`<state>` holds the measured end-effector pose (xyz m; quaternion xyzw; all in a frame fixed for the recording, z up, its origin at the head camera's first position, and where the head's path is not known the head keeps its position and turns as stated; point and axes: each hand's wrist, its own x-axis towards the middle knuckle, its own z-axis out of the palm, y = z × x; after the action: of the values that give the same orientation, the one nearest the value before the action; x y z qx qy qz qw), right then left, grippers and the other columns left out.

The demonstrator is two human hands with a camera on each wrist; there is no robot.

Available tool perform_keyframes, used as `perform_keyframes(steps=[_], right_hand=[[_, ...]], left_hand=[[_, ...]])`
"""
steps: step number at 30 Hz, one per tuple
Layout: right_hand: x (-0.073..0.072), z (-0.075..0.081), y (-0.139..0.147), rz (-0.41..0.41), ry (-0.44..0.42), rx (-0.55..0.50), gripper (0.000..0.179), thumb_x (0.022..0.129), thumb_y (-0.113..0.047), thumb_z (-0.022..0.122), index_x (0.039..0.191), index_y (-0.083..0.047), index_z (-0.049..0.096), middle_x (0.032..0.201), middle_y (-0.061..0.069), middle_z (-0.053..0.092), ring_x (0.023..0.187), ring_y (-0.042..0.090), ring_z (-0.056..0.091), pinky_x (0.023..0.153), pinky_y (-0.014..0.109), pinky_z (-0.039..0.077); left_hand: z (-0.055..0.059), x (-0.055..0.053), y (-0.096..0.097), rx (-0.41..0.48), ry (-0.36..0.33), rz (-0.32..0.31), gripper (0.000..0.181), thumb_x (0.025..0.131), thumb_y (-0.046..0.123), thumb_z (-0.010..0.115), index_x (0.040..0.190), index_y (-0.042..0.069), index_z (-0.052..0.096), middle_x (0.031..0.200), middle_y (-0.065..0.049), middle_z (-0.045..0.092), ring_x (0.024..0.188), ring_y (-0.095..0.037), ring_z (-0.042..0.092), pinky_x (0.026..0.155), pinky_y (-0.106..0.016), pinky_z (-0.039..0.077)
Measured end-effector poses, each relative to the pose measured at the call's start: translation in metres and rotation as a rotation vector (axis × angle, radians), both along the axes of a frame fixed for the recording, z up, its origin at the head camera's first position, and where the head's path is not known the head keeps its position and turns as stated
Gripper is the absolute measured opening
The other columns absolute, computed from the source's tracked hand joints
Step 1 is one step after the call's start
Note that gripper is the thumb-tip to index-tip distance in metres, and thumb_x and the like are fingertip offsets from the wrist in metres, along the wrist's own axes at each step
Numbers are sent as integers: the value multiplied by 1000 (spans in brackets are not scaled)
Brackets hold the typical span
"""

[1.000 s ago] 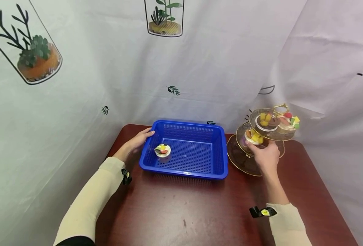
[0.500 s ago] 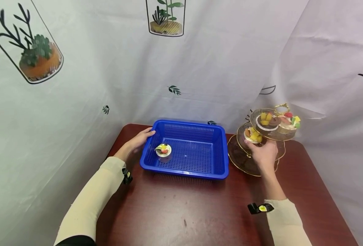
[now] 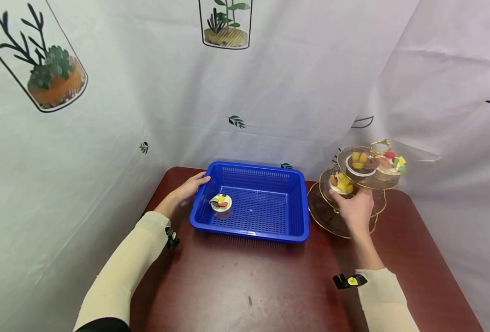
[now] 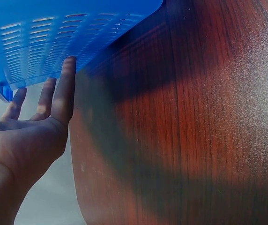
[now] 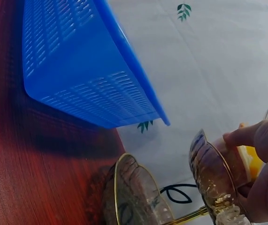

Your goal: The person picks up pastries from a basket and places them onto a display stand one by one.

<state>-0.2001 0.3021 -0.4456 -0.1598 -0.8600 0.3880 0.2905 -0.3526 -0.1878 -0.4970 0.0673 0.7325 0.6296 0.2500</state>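
My left hand [image 3: 188,188] grips the left rim of a blue plastic basket [image 3: 250,234]; the left wrist view has its fingers [image 4: 64,91] against the perforated outer wall. Inside the basket, near its left side, stands a dessert cup [image 3: 221,203] topped with cream and fruit. Over on the right, my right hand [image 3: 357,210] holds another dessert cup [image 3: 341,183], topped with yellow fruit cubes, between thumb and fingers. That cup is at the middle tier of a gold-rimmed, three-tier glass stand [image 3: 327,216]. The right wrist view shows the cup partly hidden by the hand.
On the stand's top tier sit a chocolate-coloured dessert cup [image 3: 360,164] and a cream one [image 3: 387,165] with red, yellow and green fruit. The top plate overhangs my right hand. A dark red wooden table [image 3: 236,286] carries everything, with a patterned white cloth [image 3: 166,92] behind.
My right hand shifts very slightly, and its cup appears a little higher and nearer upright. The left hand stays on the basket.
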Motion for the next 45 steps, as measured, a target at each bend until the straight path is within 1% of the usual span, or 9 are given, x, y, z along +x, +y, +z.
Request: perform_keyframes(steps=[7, 13, 19, 24, 27, 31, 35, 39, 45], right_hand=[[3, 1, 4, 20, 0, 44, 82, 81, -21, 93, 146, 6, 52, 140, 35, 57, 134, 53, 51, 113, 62, 38], [15, 0, 7, 15, -53, 56, 74, 84, -27, 91, 139, 7, 56, 130, 32, 61, 123, 52, 56, 104, 64, 42], [30, 2, 7, 26, -35, 39, 60, 85, -24, 89, 125, 12, 62, 121, 31, 63, 115, 49, 60, 103, 59, 43], [42, 3, 1, 32, -19, 31, 61, 86, -21, 88, 131, 11, 61, 123, 28, 62, 111, 45, 65, 100, 54, 48], [47, 2, -7, 42, 2, 26, 63, 86, -19, 88, 134, 10, 59, 124, 27, 62, 107, 43, 67, 96, 47, 50], [51, 3, -21, 65, 27, 23, 62, 85, -16, 89, 131, 12, 58, 121, 27, 61, 105, 43, 65, 95, 45, 49], [52, 4, -34, 102, 59, 9, 62, 83, -12, 90, 131, 12, 58, 120, 27, 61, 105, 43, 64, 96, 48, 50], [50, 5, -48, 167, 83, -1, 64, 81, -10, 92, 132, 11, 58, 122, 26, 62, 106, 41, 64, 94, 46, 50], [41, 9, -75, 296, 42, -2, 67, 81, -13, 93, 133, 10, 59, 124, 25, 63, 108, 41, 65, 97, 50, 52]], left_hand=[[-1, -1, 0, 5, 3, 1, 62, 115, 38, 44, 169, 14, 24, 159, -24, 45, 140, -45, 51, 109, -60, 48], [-1, 0, 1, 7, 0, -2, 62, 115, 39, 44, 169, 14, 23, 159, -25, 45, 139, -45, 52, 109, -60, 48], [-1, 1, 0, 1, -10, -3, 63, 115, 39, 44, 169, 15, 23, 159, -25, 46, 139, -47, 52, 108, -61, 48], [-2, 1, -1, 11, -13, -7, 63, 115, 38, 44, 169, 14, 21, 159, -27, 45, 139, -48, 51, 108, -60, 49], [-2, 1, -2, 12, -14, -7, 63, 115, 38, 44, 169, 14, 22, 158, -28, 46, 138, -48, 52, 106, -58, 52], [-2, 3, -3, 16, -21, 1, 62, 115, 39, 44, 169, 14, 24, 156, -28, 48, 136, -47, 55, 102, -55, 55], [-2, 4, -3, 8, -18, 0, 62, 115, 39, 44, 169, 14, 24, 157, -27, 48, 136, -46, 55, 103, -57, 54], [-1, 5, -1, -7, -14, -3, 63, 115, 40, 44, 169, 14, 23, 157, -27, 47, 136, -47, 55, 104, -58, 53], [0, 1, 0, -11, -2, 6, 63, 115, 41, 44, 169, 14, 24, 158, -26, 47, 137, -44, 54, 105, -55, 53]])
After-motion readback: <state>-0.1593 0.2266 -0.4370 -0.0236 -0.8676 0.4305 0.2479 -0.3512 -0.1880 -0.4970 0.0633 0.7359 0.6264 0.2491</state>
